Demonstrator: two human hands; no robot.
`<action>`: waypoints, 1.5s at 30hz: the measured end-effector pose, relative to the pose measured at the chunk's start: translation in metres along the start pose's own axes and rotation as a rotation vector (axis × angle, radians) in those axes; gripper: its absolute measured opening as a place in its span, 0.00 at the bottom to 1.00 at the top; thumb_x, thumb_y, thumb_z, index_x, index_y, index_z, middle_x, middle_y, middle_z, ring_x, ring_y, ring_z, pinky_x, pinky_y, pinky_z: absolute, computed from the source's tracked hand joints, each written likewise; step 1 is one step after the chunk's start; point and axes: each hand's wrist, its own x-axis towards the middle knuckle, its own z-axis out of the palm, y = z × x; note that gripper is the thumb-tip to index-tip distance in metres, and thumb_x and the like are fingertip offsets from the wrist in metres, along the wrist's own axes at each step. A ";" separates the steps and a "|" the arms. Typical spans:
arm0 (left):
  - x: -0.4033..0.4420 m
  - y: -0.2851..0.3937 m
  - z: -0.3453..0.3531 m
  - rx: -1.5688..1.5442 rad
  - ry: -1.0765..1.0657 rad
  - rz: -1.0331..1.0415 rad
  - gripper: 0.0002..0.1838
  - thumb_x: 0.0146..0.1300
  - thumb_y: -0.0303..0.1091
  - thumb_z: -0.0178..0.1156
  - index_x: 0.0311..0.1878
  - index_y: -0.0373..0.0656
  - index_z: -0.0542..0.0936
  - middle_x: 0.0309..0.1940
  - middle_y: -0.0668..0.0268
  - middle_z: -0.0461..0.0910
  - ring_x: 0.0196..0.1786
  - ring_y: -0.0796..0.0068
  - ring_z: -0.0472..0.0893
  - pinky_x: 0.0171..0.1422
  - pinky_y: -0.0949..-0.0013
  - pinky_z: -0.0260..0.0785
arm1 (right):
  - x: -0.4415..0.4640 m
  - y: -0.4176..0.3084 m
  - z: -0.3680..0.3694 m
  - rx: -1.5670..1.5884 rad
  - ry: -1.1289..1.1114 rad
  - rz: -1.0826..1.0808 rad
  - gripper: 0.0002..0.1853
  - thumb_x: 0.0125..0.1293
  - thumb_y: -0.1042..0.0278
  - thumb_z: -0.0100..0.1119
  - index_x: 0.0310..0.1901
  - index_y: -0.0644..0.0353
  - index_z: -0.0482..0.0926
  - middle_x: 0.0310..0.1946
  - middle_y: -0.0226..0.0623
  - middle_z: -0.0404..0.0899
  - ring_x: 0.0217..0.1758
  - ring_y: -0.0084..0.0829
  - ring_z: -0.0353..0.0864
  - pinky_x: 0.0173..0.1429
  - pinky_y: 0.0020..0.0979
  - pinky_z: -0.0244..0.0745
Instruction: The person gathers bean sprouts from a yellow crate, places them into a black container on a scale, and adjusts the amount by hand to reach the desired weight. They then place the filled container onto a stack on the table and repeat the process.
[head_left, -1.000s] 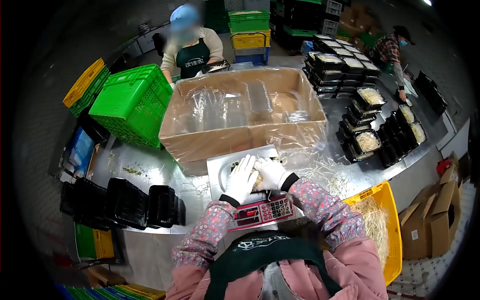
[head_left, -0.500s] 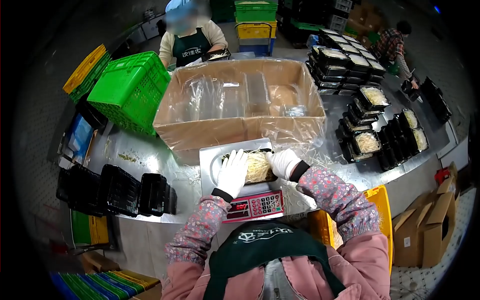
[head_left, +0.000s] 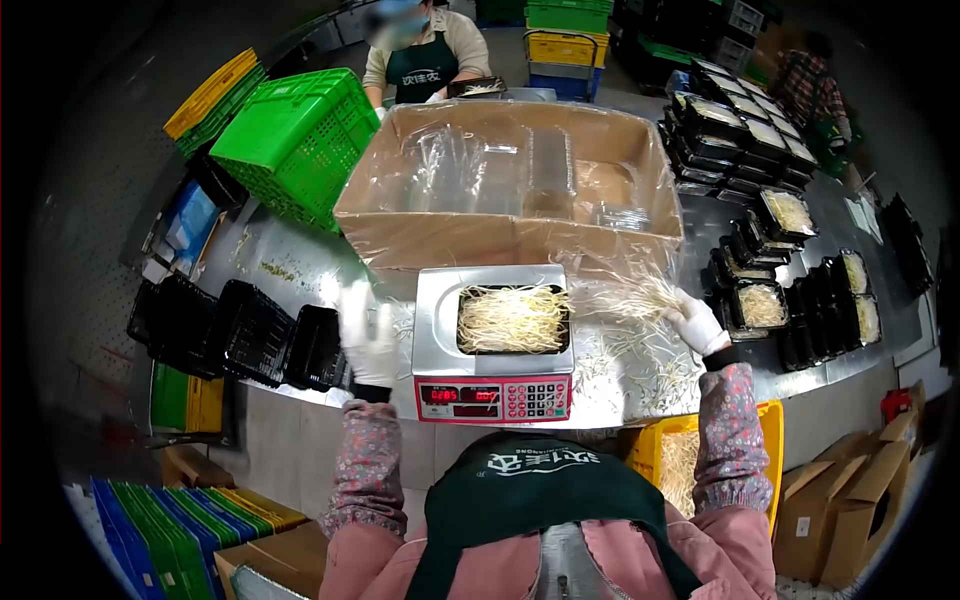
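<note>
A black tray of bean sprouts (head_left: 513, 320) sits on the steel weighing scale (head_left: 437, 330), with red digits lit on its front panel. To the right of the scale, my right hand (head_left: 697, 322), in a white glove, has its fingers closed on some loose bean sprouts (head_left: 640, 295) at the box's front corner. My left hand (head_left: 367, 335), also gloved, is left of the scale and beside the stacked empty black trays (head_left: 318, 348). Motion smears its fingers, so their state is unclear.
A large cardboard box (head_left: 430, 232) of clear plastic lids stands behind the scale. Left of it is a green crate (head_left: 290, 140). Filled trays (head_left: 762, 305) are stacked to the right. A yellow crate (head_left: 770, 440) of sprouts is below the table edge. A co-worker (head_left: 425, 65) stands opposite.
Both hands have left the tray on the scale: my left hand moved left towards the empty trays, my right hand moved right to loose sprouts. The camera view has shifted.
</note>
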 end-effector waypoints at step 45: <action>-0.044 0.185 0.107 -0.277 -0.746 0.643 0.21 0.58 0.36 0.67 0.55 0.45 0.80 0.54 0.62 0.80 0.63 0.57 0.75 0.65 0.56 0.67 | 0.003 0.083 0.082 0.547 0.551 0.089 0.28 0.58 0.77 0.61 0.62 0.60 0.72 0.48 0.44 0.84 0.53 0.31 0.83 0.60 0.30 0.73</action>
